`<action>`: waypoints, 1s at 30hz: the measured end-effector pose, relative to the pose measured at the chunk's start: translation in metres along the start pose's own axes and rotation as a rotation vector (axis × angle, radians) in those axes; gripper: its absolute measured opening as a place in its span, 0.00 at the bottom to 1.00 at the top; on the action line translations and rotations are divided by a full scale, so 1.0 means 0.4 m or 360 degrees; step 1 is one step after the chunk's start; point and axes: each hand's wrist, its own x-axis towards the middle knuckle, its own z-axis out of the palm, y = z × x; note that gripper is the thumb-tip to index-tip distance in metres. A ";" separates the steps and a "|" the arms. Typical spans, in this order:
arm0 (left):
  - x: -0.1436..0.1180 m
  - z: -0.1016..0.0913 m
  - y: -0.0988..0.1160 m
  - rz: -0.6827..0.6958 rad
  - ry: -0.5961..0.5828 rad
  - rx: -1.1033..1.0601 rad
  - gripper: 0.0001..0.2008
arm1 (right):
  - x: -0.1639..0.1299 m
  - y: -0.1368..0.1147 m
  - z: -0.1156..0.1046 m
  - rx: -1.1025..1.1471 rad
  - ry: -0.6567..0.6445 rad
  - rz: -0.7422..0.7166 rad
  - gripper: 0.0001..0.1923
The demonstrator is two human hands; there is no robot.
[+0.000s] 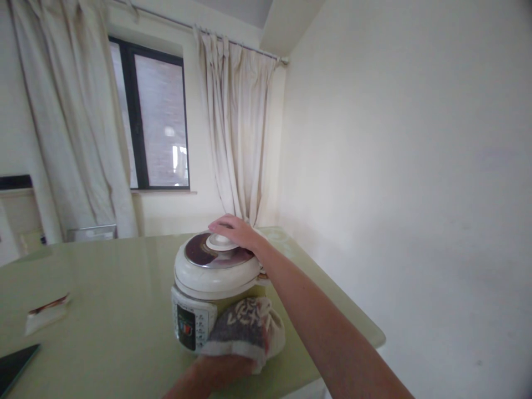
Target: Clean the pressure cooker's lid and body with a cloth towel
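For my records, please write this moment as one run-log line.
right hand: on lid knob | left hand: hidden in printed cloth, at side of cooker | cooker: upright on green table

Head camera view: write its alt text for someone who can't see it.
A person's right hand rests on the lid knob of a white electric cooker on a green table, while the left hand is hidden by a printed cloth at the cooker's side. Curtains and a window stand behind.
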 end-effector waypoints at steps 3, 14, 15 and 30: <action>-0.093 0.043 -0.061 -0.0499 0.0375 -0.1198 0.27 | 0.002 0.001 0.003 -0.0008 0.0009 -0.0004 0.20; -0.174 0.221 -0.221 -0.2447 0.0102 -0.2423 0.24 | 0.014 0.016 0.013 0.0013 0.0025 -0.0025 0.25; -0.177 0.260 -0.240 -0.2562 -0.0003 -0.2580 0.22 | 0.016 0.016 0.014 0.0029 0.0022 -0.0042 0.25; -0.148 0.635 -0.228 -0.2925 -0.0681 -0.3902 0.30 | 0.003 0.006 0.018 0.0000 0.0057 0.0064 0.35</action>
